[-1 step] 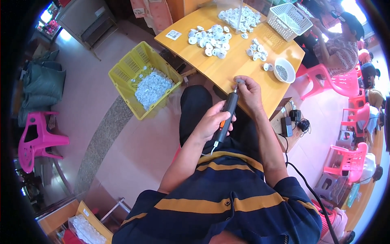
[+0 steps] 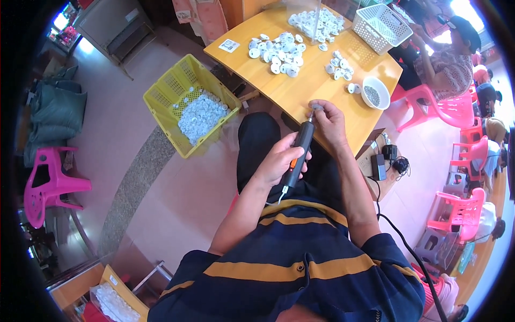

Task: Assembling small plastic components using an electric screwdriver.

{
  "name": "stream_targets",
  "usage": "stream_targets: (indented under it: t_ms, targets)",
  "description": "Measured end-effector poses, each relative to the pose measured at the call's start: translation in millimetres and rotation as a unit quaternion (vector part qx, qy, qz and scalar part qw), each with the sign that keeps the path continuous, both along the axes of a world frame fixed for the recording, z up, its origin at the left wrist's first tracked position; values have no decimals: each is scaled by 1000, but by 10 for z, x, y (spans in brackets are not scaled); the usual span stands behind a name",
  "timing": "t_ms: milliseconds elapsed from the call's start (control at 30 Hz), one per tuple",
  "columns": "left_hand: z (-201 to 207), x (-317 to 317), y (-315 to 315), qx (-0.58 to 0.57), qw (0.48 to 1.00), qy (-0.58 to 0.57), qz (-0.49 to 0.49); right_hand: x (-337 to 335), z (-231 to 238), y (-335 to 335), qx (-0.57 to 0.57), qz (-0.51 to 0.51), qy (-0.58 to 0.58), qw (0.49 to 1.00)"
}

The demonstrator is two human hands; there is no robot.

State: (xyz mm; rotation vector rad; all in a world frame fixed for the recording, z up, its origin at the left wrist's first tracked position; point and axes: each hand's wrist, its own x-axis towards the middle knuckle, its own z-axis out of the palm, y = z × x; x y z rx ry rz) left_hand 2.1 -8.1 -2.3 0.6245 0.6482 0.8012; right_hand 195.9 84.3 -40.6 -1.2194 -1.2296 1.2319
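My left hand [image 2: 279, 159] is wrapped round a black electric screwdriver [image 2: 300, 149] with an orange switch, its bit pointing away from me. At the bit's tip, my right hand [image 2: 331, 122] pinches a small round whitish plastic part [image 2: 316, 106] over the table's near edge. The bit meets this part; whether a screw sits there is too small to tell. Beyond my hands, a loose pile of round white parts [image 2: 279, 55] lies on the wooden table [image 2: 311, 86]. A smaller group of parts [image 2: 339, 66] and a white bowl [image 2: 383, 86] of small metal screws [image 2: 372, 95] are on the right.
Left of my knees stands a yellow crate [image 2: 166, 80] holding many white parts. A white basket [image 2: 375, 29] and another heap of parts [image 2: 316, 24] occupy the table's far side. A black cord [image 2: 407, 247] runs along my right. A person [image 2: 448, 64] sits at far right.
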Motion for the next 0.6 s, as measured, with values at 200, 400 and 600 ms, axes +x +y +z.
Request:
stream_targets:
  t_ms: [200,400,600]
  targets:
    - [35,-3,-1,11,1000,19,1,-10,-13,12,10,-5,-6,1000]
    - [-1,-28,10,14,1000,17,3,-28,18,7,10,-3,-4,1000]
    - [-29,-21,20,21,1000,14,-2,-7,-34,26,4,-4,9,1000]
